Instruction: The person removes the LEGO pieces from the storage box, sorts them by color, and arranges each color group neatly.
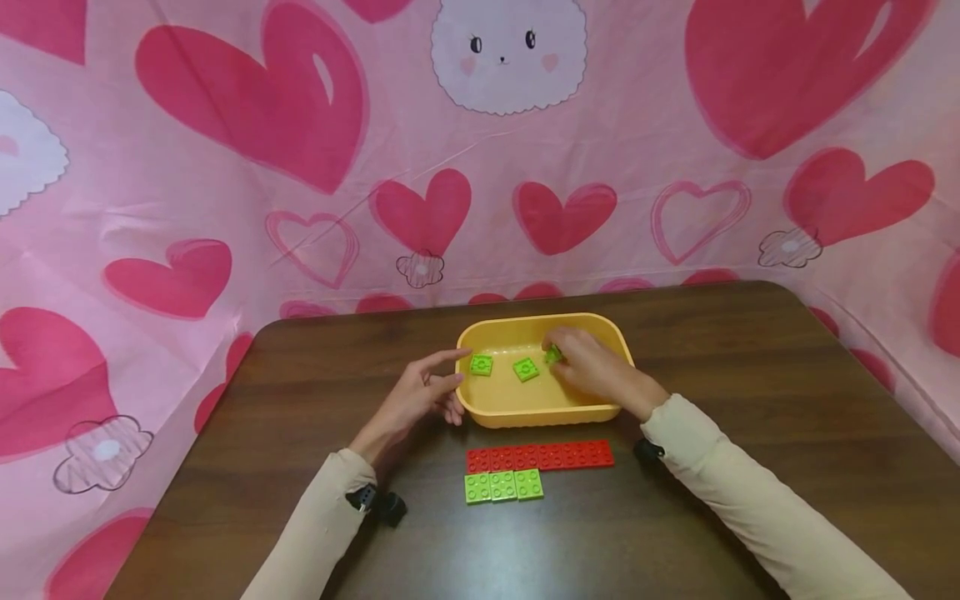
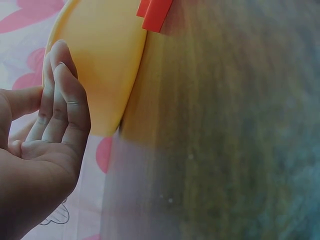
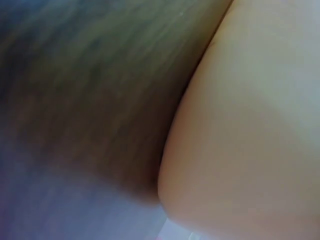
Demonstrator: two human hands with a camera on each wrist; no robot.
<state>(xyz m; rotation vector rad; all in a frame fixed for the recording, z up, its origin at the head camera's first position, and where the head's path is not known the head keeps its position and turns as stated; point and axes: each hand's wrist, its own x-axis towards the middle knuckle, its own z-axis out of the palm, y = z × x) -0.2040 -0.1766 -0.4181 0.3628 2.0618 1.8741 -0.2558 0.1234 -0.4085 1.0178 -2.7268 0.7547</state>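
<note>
In the head view my right hand [image 1: 588,364] reaches into the yellow bin [image 1: 543,414] and pinches a light green brick [image 1: 553,353]. Two more green bricks, one at the left end [image 1: 482,365] and one near the middle [image 1: 526,369], lie on the bin's floor. At the bin's left wall is my left hand [image 1: 420,392], its index finger reaching over the rim and its thumb at the edge. Loosely bent fingers [image 2: 70,100] of that hand lie beside the outer wall in the left wrist view. The right wrist view is blurred and shows neither the right fingers nor the brick.
In front of the bin a row of red bricks [image 1: 540,456] lies on the dark wooden table [image 1: 720,358]. Three green bricks [image 1: 503,486] form a shorter row against its near side, lined up at the left. A pink heart-patterned cloth [image 1: 495,150] hangs behind the table.
</note>
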